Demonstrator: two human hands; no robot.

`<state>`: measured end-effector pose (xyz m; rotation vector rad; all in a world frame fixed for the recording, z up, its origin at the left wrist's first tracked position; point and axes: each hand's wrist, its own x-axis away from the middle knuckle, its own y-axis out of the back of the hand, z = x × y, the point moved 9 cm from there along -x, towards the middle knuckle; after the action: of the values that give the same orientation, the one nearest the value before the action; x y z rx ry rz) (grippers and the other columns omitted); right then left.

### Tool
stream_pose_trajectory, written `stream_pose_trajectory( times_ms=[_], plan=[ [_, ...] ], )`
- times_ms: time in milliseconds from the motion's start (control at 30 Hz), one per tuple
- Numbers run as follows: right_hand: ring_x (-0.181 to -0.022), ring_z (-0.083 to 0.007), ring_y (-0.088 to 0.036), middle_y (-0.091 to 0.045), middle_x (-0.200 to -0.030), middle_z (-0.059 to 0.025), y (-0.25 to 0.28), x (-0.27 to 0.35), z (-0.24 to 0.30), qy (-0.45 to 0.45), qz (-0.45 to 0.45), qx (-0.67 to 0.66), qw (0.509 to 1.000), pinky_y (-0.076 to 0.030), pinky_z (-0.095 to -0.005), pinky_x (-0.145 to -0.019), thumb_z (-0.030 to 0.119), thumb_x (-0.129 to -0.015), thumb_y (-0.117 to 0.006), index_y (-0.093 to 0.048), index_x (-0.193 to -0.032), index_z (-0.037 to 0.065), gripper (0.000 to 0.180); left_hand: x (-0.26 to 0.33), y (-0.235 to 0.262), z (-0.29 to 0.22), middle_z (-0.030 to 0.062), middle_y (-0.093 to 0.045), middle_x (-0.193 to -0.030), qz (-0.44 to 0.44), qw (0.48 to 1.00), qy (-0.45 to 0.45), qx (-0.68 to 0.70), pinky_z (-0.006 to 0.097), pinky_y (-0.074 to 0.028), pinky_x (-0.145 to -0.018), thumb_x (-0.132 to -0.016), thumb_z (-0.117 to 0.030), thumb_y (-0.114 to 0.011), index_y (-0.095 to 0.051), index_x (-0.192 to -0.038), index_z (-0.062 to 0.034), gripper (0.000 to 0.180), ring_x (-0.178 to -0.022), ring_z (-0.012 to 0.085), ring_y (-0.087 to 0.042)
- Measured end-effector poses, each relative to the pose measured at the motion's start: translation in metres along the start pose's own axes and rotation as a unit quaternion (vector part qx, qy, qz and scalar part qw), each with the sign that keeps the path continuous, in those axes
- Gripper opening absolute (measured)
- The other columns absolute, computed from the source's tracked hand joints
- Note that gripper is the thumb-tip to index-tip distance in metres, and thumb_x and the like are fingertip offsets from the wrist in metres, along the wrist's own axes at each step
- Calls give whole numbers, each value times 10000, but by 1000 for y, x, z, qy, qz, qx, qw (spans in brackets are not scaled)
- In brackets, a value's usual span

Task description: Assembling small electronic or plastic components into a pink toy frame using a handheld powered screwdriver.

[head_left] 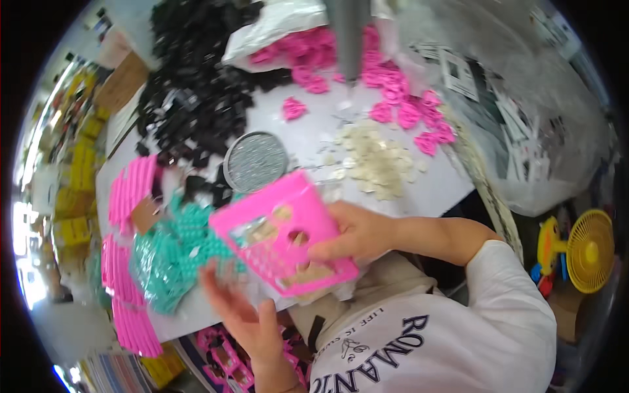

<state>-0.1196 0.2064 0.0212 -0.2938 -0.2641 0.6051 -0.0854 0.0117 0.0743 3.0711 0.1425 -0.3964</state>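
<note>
Standing here watching, and the round tin [227, 171] full of small silver bits [255, 160] is what makes me nervous, so I'll place everything from that; the pink panel [303, 213], a flat piece with cutouts in it, is up in the air just on the person's side of the tin; its far edge looks awfully close to the rim, though I can't tell from here if they touch.

The right hand [357, 232] pinches the panel by one side, thumb on the face and fingers tucked behind; the left hand [242, 308] is spread, fingers apart, holding nothing that I can see, down toward the person from the tin (it's a bit blurry, tbh).

So, what could go wrong: one hand gripping one side means the panel could twist or slip; if it swings toward the tin, a corner could knock it and scatter the silver bits all over the white table [268, 108]; the cream discs [377, 160] to the right of the tin are loose too, so a careless right forearm could sweep some away; and the bag of green pieces [164, 268], left of the tin and nearer the person, could get snagged by those open left fingers and shoved into the pink strips [134, 321] beyond it.
</note>
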Motion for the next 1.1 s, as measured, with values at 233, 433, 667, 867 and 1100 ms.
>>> stream_pose_trajectory(
  times_ms=[233,433,667,867,1100],
  plan=[
    [-895,-156,-684,-738,-1040,-60,125,64,8,-75,-58,282,955,-547,-343,-796,268,-948,-735,-679,-1221,34,364,10,24,61,132,-602,-1309,-7,984,151,94,266,-538,-754,-967,6,-619,-175,-1638,-61,807,-962,141,-643],
    [-935,-303,-722,-763,-1016,-124,457,263,132,-27,-664,591,457,-551,-409,-832,341,-876,-723,-739,-1128,82,362,3,24,48,111,-594,-1272,-1,993,97,64,247,-512,-656,-956,23,-616,-104,-1662,-144,888,-870,94,-604],
    [-1260,-376,-616,-643,-1322,-277,534,251,111,-192,-671,568,435,-486,-469,-1035,507,-737,-840,-597,-1346,-35,850,12,-17,47,134,-503,-1383,-23,985,159,68,270,-563,-795,-931,83,-558,-56,-1669,-176,929,-995,163,-615],
    [-1053,-208,-694,-702,-1187,-135,487,337,122,206,-664,139,705,-541,-336,-907,239,-890,-818,-623,-1279,-71,534,9,-26,57,164,-438,-1496,33,985,134,104,413,-495,-1048,-1026,-217,-584,-36,-1666,-157,845,-1229,252,-580],
    [-821,-131,-681,-690,-1043,-47,182,170,-3,89,-417,198,883,-589,-294,-725,151,-822,-810,-607,-1320,23,553,6,-65,66,170,-401,-1560,35,931,164,324,424,-444,-1119,-1037,-240,-553,-39,-1659,-107,818,-1360,285,-514]
  ],
)
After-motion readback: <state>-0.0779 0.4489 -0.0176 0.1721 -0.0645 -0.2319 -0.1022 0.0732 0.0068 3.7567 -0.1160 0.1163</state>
